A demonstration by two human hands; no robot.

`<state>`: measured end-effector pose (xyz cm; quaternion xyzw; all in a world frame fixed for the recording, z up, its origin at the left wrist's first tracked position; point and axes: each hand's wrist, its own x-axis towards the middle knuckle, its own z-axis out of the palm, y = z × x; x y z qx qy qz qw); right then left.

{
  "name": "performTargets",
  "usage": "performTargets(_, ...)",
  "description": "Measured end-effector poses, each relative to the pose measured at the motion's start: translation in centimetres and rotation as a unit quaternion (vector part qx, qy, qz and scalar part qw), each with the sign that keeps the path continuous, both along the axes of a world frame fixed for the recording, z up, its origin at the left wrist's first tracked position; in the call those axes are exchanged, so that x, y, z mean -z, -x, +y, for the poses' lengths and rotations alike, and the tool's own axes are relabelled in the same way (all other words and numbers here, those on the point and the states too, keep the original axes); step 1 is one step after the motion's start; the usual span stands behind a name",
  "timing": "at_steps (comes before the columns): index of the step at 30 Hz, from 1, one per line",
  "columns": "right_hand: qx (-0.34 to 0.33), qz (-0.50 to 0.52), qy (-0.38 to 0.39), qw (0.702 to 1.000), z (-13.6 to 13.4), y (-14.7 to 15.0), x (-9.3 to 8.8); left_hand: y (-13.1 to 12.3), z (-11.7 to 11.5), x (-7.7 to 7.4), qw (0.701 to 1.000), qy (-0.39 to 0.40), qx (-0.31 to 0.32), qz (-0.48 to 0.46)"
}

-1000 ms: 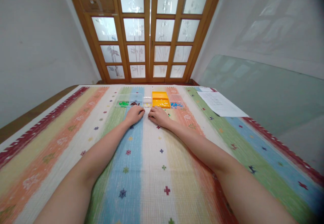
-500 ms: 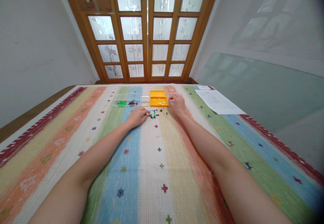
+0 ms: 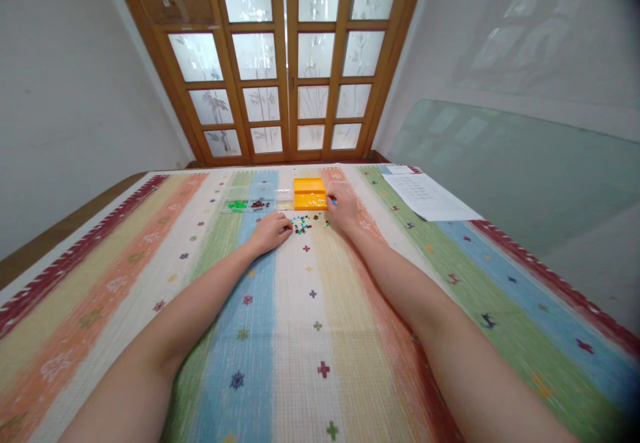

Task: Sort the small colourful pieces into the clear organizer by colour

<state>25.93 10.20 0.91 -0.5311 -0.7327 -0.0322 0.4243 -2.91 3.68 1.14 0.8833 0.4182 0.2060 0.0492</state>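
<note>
A loose heap of tiny beads in green, blue, brown and white lies on the striped cloth. My left hand rests at the heap's left side, its fingers curled with the tips together; anything in them is too small to make out. Behind the heap sits an open yellow box with white pieces in its front part. At that box's right edge is my right hand, fingers closed in a pinch, with their contents hidden. Some blue shows beside its fingertips, partly covered by the hand.
Left of the yellow box are clear compartments holding green beads, dark brown beads and a few yellow ones. Printed paper lies at the right. A striped tablecloth covers the table; wooden glass doors stand behind.
The view has shifted slightly. My right hand has turned a little and stays by the yellow box's right edge. My left fingers have curled in more beside the bead heap.
</note>
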Motion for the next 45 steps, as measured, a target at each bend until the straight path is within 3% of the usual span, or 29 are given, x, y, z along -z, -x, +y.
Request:
performTargets(3,-0.028,-0.022,0.01,0.999,-0.3,0.8,0.4,0.3,0.4,0.3,1.0,0.004,-0.015,-0.023)
performTargets(8,-0.103,-0.062,0.026,0.992,-1.1,1.7,0.1,1.9,1.7,0.8,0.986,0.028,-0.107,-0.127)
performTargets(17,-0.227,-0.19,0.038,0.954,-3.2,4.8,-0.1,5.1,4.6,1.8,0.917,0.073,-0.211,-0.329)
performTargets(22,-0.241,-0.219,0.032,0.945,-3.6,5.4,0.0,5.9,5.4,2.1,0.878,0.085,-0.258,-0.395)
performTargets(26,-0.236,-0.204,0.041,0.949,-3.6,5.2,-0.1,6.2,5.7,2.3,0.877,0.092,-0.275,-0.384)
performTargets(31,-0.235,-0.198,0.047,0.951,-3.6,5.2,-0.3,5.3,4.7,2.0,0.944,0.017,-0.22,-0.246)
performTargets(35,-0.237,-0.206,0.041,0.948,-3.6,5.3,-0.1,3.2,3.1,1.2,0.99,-0.027,-0.084,-0.106)
performTargets(40,-0.229,-0.19,0.028,0.954,-3.5,5.3,0.0,1.2,1.7,0.4,0.997,-0.022,0.06,-0.047)
performTargets(45,-0.184,-0.127,0.03,0.974,-3.4,4.9,-0.1,1.1,1.4,-0.1,0.996,0.003,0.084,-0.017)
